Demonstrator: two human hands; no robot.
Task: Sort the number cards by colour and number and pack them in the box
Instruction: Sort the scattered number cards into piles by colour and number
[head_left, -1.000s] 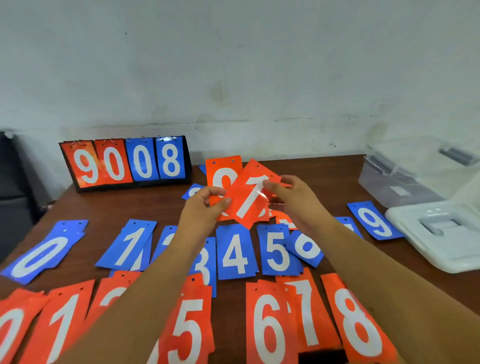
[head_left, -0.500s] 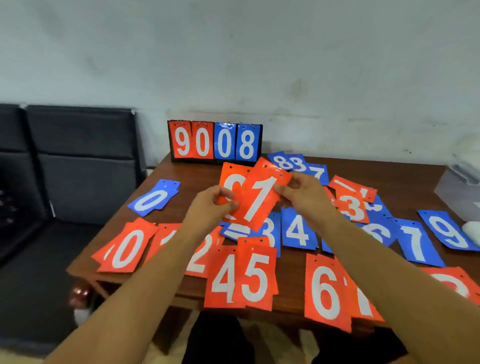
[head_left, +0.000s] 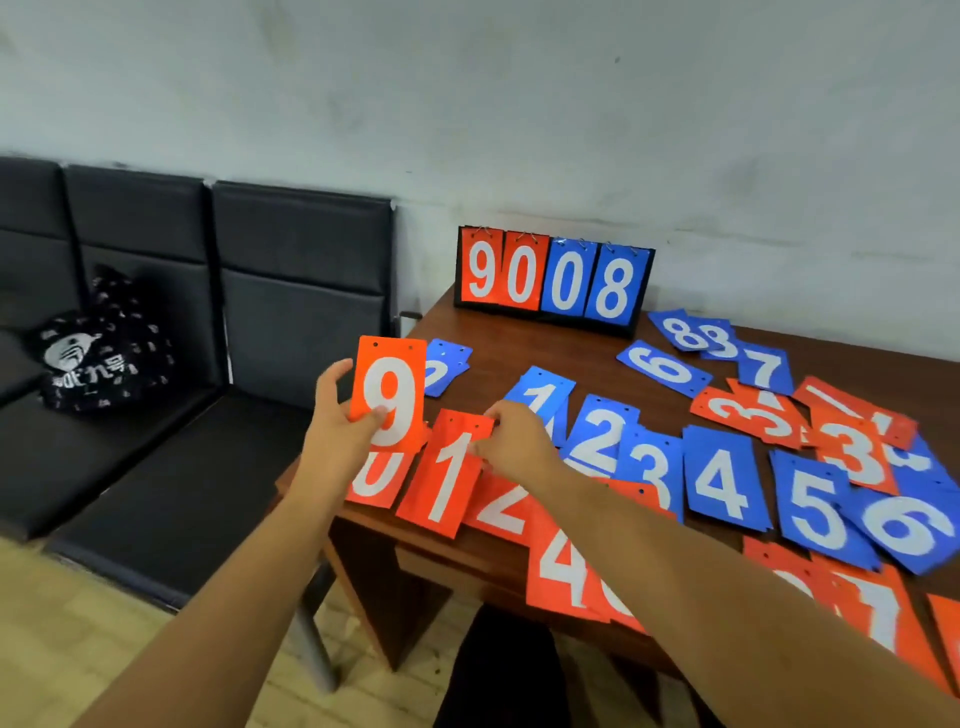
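My left hand (head_left: 340, 423) holds an orange 9 card (head_left: 388, 392) upright above the table's left end. My right hand (head_left: 511, 441) pinches the top of an orange 1 card (head_left: 447, 480) that lies on the orange row, between an orange 0 card (head_left: 371, 480) and an orange 2 card (head_left: 506, 506). Behind them runs a blue row: blue 1 card (head_left: 540, 397), blue 2 card (head_left: 602, 431), blue 3, blue 4 card (head_left: 722, 478), blue 5 card (head_left: 815, 501), blue 6. The box is out of view.
A flip scoreboard (head_left: 553, 280) reading 9008 stands at the table's back edge. Loose blue cards (head_left: 691, 335) and orange 3 cards (head_left: 769, 413) lie scattered at the right. Black chairs (head_left: 291, 291) with a black bag (head_left: 101, 345) stand left of the wooden table (head_left: 498, 348).
My hands have parted: the left keeps the orange 9, the right has brought the orange 1 down onto the orange row. My view has swung left, so the box has left the frame.
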